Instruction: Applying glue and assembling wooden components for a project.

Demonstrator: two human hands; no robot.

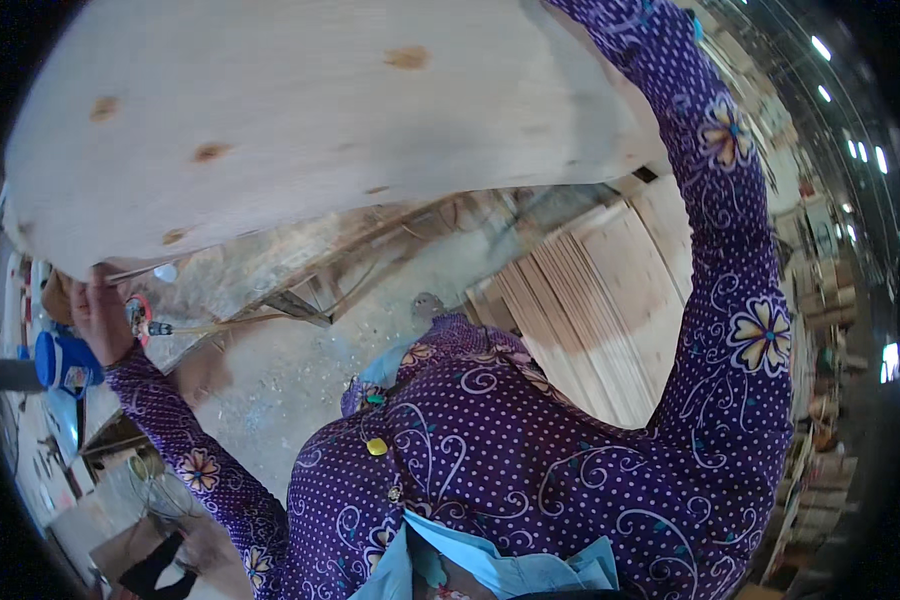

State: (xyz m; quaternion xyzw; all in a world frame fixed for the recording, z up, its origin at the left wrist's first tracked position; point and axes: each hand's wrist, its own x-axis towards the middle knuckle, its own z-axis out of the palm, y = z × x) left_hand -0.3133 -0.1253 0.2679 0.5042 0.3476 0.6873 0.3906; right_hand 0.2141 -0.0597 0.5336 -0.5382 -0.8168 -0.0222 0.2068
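A large pale plywood sheet [300, 120] with brown knots is raised overhead and fills the upper left of the view. My left hand [98, 308] grips its lower left edge. My right arm, in a purple dotted sleeve [735, 300], reaches up along the sheet's right side. The right hand itself is out of the picture at the top. My purple patterned top and a light blue collar fill the lower middle.
A stack of thin plywood sheets [590, 310] lies on the floor to the right. A dusty concrete floor [300, 370] with wooden frames lies below. A blue container [65, 362] and clutter stand at the left. Shelves with stacked goods line the right edge.
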